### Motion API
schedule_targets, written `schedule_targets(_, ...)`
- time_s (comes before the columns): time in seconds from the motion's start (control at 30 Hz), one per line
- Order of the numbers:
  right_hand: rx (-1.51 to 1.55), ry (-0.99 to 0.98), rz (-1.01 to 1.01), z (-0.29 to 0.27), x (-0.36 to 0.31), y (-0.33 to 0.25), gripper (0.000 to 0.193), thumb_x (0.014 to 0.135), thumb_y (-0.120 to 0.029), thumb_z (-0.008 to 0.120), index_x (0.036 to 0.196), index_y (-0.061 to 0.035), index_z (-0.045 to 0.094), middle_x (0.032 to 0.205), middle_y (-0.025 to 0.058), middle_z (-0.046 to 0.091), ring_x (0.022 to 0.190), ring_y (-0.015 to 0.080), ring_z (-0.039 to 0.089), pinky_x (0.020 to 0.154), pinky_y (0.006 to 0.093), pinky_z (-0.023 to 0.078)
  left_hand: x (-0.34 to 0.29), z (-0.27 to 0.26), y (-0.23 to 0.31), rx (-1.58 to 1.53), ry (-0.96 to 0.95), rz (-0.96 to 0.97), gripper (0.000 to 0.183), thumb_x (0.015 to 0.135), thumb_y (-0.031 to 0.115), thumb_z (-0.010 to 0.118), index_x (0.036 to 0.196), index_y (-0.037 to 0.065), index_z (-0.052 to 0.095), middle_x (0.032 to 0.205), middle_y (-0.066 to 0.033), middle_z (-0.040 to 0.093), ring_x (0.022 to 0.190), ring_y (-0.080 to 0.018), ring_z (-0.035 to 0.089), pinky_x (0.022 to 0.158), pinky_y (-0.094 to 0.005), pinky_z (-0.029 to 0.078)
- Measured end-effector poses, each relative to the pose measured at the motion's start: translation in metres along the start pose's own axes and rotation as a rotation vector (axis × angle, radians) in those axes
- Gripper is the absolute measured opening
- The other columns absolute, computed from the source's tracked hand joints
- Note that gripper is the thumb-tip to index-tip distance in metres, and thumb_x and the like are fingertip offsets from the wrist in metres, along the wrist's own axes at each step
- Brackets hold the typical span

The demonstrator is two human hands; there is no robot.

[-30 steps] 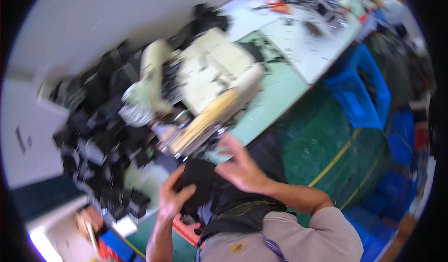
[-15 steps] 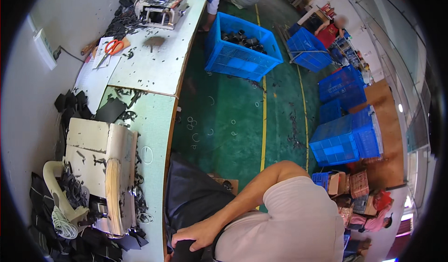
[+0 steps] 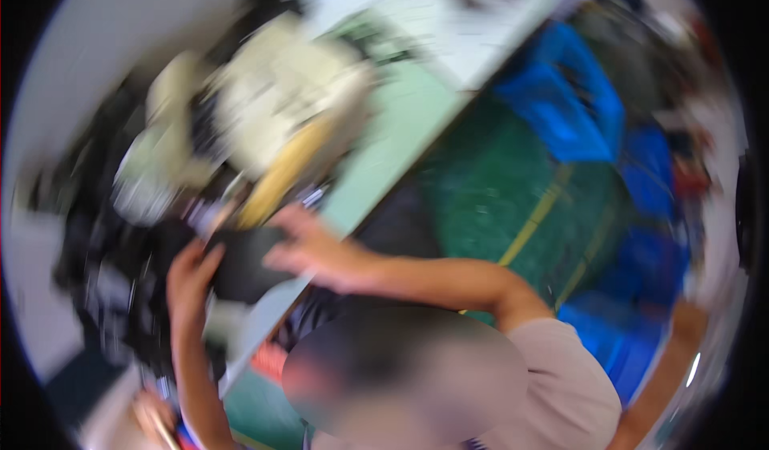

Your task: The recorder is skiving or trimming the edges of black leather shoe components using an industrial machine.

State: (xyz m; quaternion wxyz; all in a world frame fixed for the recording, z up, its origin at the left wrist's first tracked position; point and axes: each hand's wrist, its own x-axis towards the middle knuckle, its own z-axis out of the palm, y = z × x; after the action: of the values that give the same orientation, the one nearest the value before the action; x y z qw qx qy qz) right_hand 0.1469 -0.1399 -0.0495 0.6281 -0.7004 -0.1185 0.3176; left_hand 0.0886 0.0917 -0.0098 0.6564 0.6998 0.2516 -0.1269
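Observation:
A flat black piece (image 3: 250, 264), apparently fabric, lies at the near end of a cream sewing machine (image 3: 280, 97). My left hand (image 3: 191, 286) is at the piece's left edge, its thumb and fingers apart. On the other side, my right hand (image 3: 320, 250) reaches in with its fingers spread and their tips at the piece's right edge. Neither hand shows a firm grip, and motion blurs the fingertips. The machine's needle area is too smeared to make out.
Black scraps (image 3: 112, 290) are heaped left of the machine. The pale green table (image 3: 400, 125) runs away to the upper right. Blue crates (image 3: 561, 121) stand on the green floor (image 3: 473, 185). A blurred skin-coloured shape (image 3: 152, 418) appears at the lower left.
The view has swung, bringing the machine closer to the middle. My right hand has gone from a dark thing at the lower edge up to the machine. My left hand has come into view.

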Motion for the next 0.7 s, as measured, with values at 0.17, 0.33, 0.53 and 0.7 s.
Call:
schedule_targets(0.17,0.599,-0.021,0.364,0.004,0.007,-0.024,0.039,0.093,-0.01,0.067,0.126,-0.0053,0.047,0.101,0.0072,0.067,0.085,0.0127,0.065,0.067,0.0292,0.054,0.008,-0.01,-0.004,0.174,0.221,-0.1,0.035,0.084,0.029,0.077,0.094,-0.004,0.072,0.073,-0.002,0.064,0.064,-0.0063,0.054,0.057,-0.0266,0.043)
schedule_targets(0.33,0.618,-0.073,0.405,0.026,0.013,-0.018,0.04,0.094,-0.01,0.066,0.128,-0.0056,0.046,0.106,0.008,0.067,0.089,0.0145,0.066,0.067,0.0303,0.055,-0.007,-0.027,0.002,0.159,0.224,-0.229,0.03,0.087,0.026,0.076,0.097,-0.002,0.072,0.079,-0.0011,0.068,0.066,-0.0076,0.06,0.06,-0.0236,0.047)
schedule_targets(0.53,0.641,0.079,0.385,0.006,0.009,-0.017,0.043,0.095,-0.008,0.064,0.132,-0.0048,0.042,0.106,0.0092,0.062,0.09,0.0162,0.066,0.073,0.0341,0.06,0.015,-0.017,0.004,0.185,0.111,-0.125,0.034,0.088,0.022,0.075,0.109,-0.004,0.072,0.088,-0.0042,0.071,0.075,-0.0088,0.064,0.069,-0.0235,0.05)
schedule_targets(0.7,0.692,0.149,0.355,0.017,0.003,-0.019,0.047,0.096,-0.009,0.065,0.135,-0.0074,0.041,0.096,0.0041,0.058,0.081,0.0116,0.062,0.07,0.0324,0.059,0.007,-0.025,-0.002,0.015,0.083,-0.164,0.033,0.088,0.018,0.073,0.111,-0.006,0.071,0.096,-0.0058,0.071,0.084,-0.0103,0.065,0.077,-0.0239,0.051)
